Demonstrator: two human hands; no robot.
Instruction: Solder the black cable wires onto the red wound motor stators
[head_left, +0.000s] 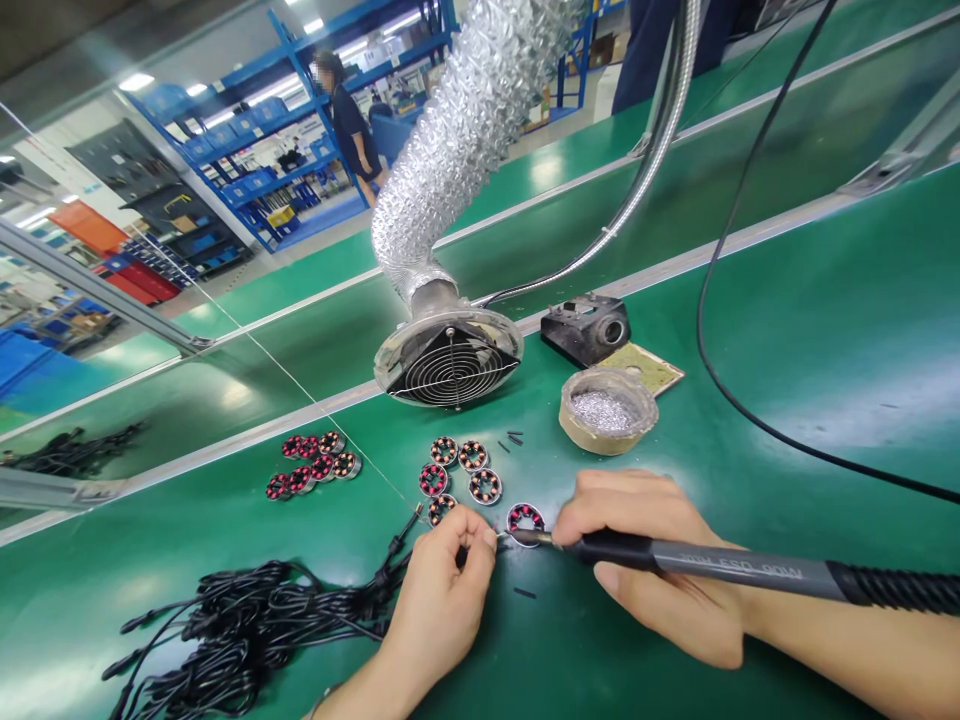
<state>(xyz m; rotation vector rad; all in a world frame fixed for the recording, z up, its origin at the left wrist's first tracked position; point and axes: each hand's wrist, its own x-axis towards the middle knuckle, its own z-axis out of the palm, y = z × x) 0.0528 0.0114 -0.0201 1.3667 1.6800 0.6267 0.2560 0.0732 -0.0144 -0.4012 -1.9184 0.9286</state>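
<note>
On the glossy green worktop, a small round metal ring with red copper-style windings lies between the person's two hands, which are apart from each other. The right hand is wrapped around a grey-and-black pen-shaped soldering iron, thumb and fingers closed near its front end, and the metal tip points left across the ring's near edge; whether it touches the ring I cannot tell. The left hand has its thumb and forefinger pinched on a thin, pale wire-like piece just beside that tip.

Behind the left hand stand five similar wound rings, some red and some copper-coloured, and farther left a tighter cluster of such rings. Left of the left hand lies a tangled bundle of black cables. Short black tube pieces lie on the near side of the ring and beyond it.

Beyond the right hand sits a round tan-walled tub of silvery bits, touching or nearly touching a yellow-green sponge pad beside a black block-shaped holder. A crinkled silver foil duct comes down to a round hood with a black wire grille. In the background, a person in dark clothes stands near blue shelving.
</note>
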